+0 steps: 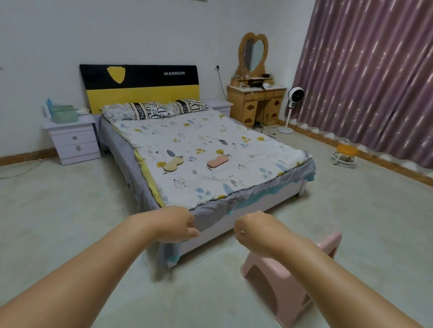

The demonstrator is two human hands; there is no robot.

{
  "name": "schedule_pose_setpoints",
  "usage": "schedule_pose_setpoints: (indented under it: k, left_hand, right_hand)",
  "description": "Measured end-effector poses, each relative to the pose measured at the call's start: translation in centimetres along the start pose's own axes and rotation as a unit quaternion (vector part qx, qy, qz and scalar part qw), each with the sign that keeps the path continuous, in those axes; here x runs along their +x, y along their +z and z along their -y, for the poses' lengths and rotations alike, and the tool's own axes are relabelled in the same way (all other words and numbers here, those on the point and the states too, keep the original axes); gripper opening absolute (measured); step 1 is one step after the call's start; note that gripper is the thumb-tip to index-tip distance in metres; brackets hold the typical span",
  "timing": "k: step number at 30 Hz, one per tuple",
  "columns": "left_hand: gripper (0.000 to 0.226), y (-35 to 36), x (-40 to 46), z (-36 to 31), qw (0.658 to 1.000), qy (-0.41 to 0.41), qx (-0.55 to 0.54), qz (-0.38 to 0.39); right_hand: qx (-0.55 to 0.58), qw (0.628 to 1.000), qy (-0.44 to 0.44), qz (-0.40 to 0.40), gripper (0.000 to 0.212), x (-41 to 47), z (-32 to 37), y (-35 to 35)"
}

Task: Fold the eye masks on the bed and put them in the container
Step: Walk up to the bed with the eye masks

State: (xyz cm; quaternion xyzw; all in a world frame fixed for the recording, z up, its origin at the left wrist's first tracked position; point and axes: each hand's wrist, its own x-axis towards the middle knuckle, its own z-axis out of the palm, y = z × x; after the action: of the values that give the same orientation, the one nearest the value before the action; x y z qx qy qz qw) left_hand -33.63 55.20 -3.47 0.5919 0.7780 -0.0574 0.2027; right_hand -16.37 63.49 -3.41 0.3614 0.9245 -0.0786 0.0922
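Note:
Two eye masks lie flat on the patterned quilt of the bed (252, 153): a tan one (173, 165) on the left and a pink one (217, 162) to its right. Both of my arms stretch out in front of me, well short of the masks, above the floor near the bed's foot corner. My left hand (177, 224) and my right hand (256, 233) are curled into loose fists with nothing in them. I cannot pick out the container for certain; a green box-like object (64, 113) sits on the left nightstand.
A pink plastic stool (286, 278) stands on the tiled floor just below my right forearm. A white nightstand (73, 139) is left of the bed. A wooden dressing table (256, 102), a standing fan (294, 97) and a curtain (385, 73) are at the right.

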Motion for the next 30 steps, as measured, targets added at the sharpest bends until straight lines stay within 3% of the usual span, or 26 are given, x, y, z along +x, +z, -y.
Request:
schedule_pose_setpoints:
  k: [8, 14, 21, 30]
  left_hand:
    - [0.041, -3.7, 11.5, 2.2, 1.0, 0.005, -0.003, 0.006]
    - [0.042, -8.2, 21.8, 1.8, 1.0, -0.001, -0.015, -0.004]
    - [0.036, -13.0, 33.6, 1.1, 0.998, 0.001, -0.057, -0.037]
    - [0.022, -15.3, 45.6, 4.1, 0.999, -0.012, -0.043, 0.01]
  right_hand:
    - [0.03, 0.999, 0.002, -0.015, 0.031, 11.4, -4.2, -1.9]
    - [-0.003, 1.0, -0.006, -0.013, 0.025, 21.2, -10.1, -5.0]
    - [0.002, 0.999, -0.016, -0.028, 0.032, 32.0, -17.1, -8.1]
    - [0.014, 1.0, -0.022, 0.014, 0.032, 43.4, -21.7, -8.0]
